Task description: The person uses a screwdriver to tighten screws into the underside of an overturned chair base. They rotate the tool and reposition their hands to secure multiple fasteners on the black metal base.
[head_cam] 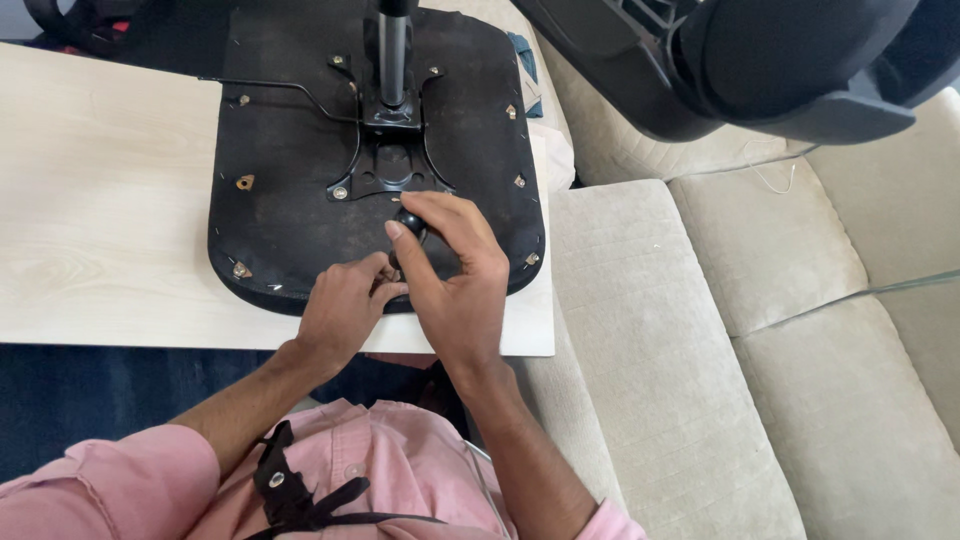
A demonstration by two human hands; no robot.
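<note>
An upside-down black chair seat [290, 200] lies on a pale wooden table [100, 200], with a black metal mounting plate [385, 170] and a chrome gas cylinder [392, 50] rising from it. My right hand [455, 270] grips a black round knob [410, 224] near the seat's front edge. My left hand [345, 305] rests beside it, fingertips pinched at the base below the knob. What the left fingers hold is hidden.
A beige sofa [720, 300] sits right of the table. A black chair back [760, 60] lies across the sofa's top. Several brass screw inserts [245, 182] dot the seat underside. Dark blue carpet [100, 400] shows below the table edge.
</note>
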